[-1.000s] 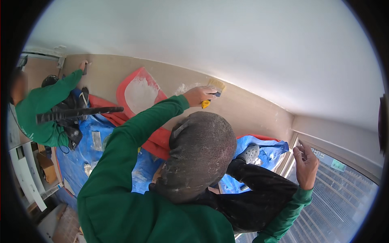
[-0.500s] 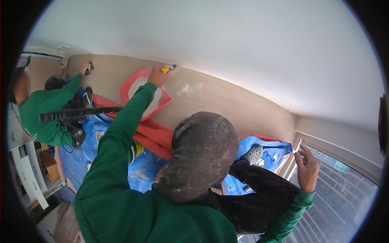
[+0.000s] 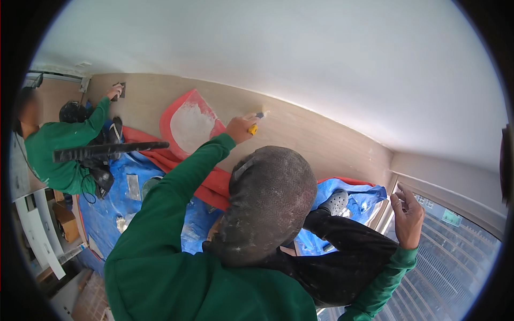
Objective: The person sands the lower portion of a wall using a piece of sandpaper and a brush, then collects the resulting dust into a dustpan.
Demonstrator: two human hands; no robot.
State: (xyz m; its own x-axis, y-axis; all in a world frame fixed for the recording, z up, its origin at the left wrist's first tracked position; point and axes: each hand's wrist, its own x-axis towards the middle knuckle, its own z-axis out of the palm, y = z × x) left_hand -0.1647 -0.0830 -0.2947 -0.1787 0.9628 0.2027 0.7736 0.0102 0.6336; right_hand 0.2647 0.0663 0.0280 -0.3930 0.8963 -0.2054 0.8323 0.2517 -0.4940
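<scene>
My left hand point(image 3: 242, 127) is closed round a yellow-handled tool, apparently a paintbrush point(image 3: 261, 115) with a dark collar and a pale end. That end touches the tan panel point(image 3: 316, 125) close under its upper edge, where a pale smear shows. Left of this hand, a red, scoop-shaped pan point(image 3: 167, 125) coated inside with white material stands against the panel. My right hand point(image 3: 408, 220) is raised beside the window frame, fingers apart and holding nothing. A rounded form in dusty dark cloth point(image 3: 276, 206), apparently my bent knee, stands between my arms.
A co-worker in green point(image 3: 59, 144) at far left presses a dark flat tool point(image 3: 122, 91) to the panel. Blue sheeting point(image 3: 115, 206) and red cloth point(image 3: 214, 187) lie below. A dark bar point(image 3: 112, 151) juts across. The window point(image 3: 444, 257) is at right; a grey clog point(image 3: 336, 202) rests on the sheeting.
My left hand and the brush have moved right and down along the panel, away from the red pan, uncovering more of it. My right hand has barely moved.
</scene>
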